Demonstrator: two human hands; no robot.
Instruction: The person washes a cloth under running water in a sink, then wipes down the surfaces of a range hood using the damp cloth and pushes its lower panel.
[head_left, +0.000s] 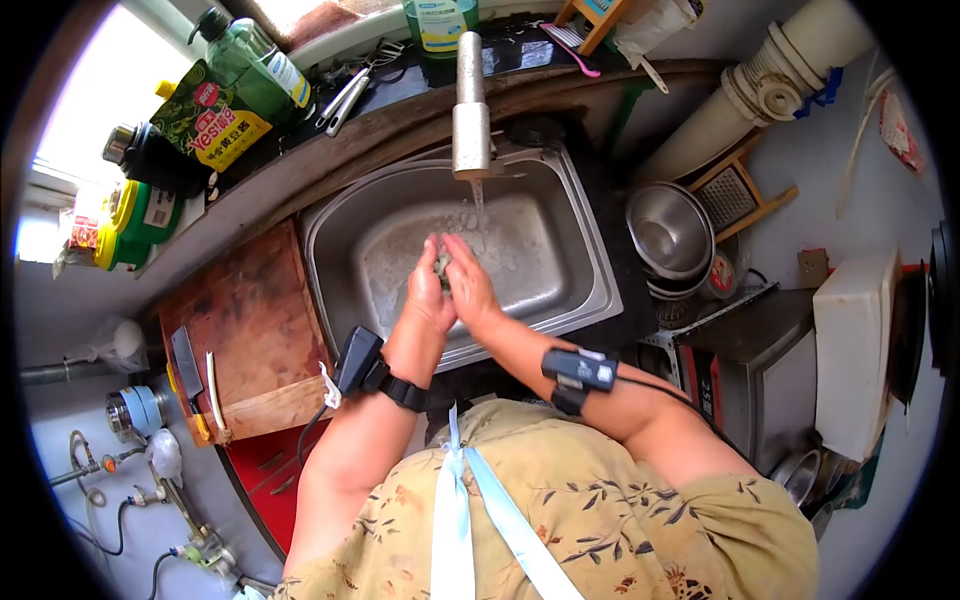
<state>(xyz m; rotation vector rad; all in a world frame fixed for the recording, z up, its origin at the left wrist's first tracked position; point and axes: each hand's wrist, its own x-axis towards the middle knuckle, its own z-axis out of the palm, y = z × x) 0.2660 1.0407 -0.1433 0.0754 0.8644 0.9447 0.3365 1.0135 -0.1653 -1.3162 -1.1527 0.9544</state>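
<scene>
Both hands are held together over the metal sink. My left hand and my right hand face each other with their fingers pointing toward the faucet. Between the palms a small greenish thing shows, too small to make out. Water runs from the faucet into the sink, just beyond my fingertips. The sink's bottom is wet.
To the left, a cutting board bears a knife. Bottles and a yellow-black pouch line the ledge. Metal bowls are stacked right of the sink, near a pipe.
</scene>
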